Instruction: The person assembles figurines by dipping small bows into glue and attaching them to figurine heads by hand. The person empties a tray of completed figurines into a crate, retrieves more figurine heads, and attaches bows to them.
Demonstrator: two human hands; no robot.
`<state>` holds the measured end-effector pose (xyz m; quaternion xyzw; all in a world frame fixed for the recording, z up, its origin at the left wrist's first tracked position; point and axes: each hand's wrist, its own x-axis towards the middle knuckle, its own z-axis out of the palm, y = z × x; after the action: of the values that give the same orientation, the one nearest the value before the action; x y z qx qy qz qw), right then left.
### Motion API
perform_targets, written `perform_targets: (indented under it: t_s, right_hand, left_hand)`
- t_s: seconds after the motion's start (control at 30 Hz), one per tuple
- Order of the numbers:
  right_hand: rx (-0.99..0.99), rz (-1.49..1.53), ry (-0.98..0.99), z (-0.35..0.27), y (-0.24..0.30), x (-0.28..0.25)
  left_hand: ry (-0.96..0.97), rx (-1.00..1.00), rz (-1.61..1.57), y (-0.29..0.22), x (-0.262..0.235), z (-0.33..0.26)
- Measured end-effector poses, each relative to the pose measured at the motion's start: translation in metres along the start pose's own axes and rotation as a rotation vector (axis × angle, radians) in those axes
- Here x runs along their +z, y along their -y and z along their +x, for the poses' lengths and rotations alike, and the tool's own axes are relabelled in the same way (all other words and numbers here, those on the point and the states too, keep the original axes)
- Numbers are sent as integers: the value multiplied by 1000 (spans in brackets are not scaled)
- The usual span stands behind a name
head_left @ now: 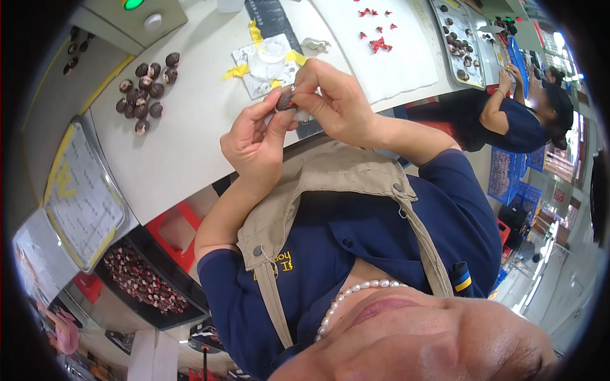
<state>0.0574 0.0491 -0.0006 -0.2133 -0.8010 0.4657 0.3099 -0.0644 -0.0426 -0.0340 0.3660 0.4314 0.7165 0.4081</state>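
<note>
Between my hands is a small dark-brown doll head (285, 101), held over the front part of the white table. My left hand (257, 136) grips it between thumb and fingertips. At its right side, the thumb and fingers of my right hand (335, 105) are pinched round a tiny red piece (292, 103), which touches the head; its exact shape is mostly hidden. Just beyond the hands lies a white tile (244, 57) with a round clear dish (272, 56) on it, fixed with yellow tape. Several red bow-like pieces (380, 44) lie scattered on a white sheet to the right.
A cluster of brown doll heads (143, 92) sits on the table at left. More lie in a metal tray (473, 76) at far right. A grey machine box (136, 22) stands back left. Below left is a black crate (121, 295) of small parts. A co-worker (515, 117) works at right.
</note>
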Motion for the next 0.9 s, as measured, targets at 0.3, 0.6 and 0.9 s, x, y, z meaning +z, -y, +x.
perform_targets:
  t_s: [0.3,0.6,0.9]
  right_hand:
    - [-167,-402,-101,25,-39,-81]
    - [-54,-719,-250,60,-151,-222]
    - [56,-724,-52,85,-148,-193]
  left_hand:
    - [-168,269,502,-23,-27,26]
    - [-893,103,1784,-90,-271,-20]
    - [-661,162,1566,-95,-214,46]
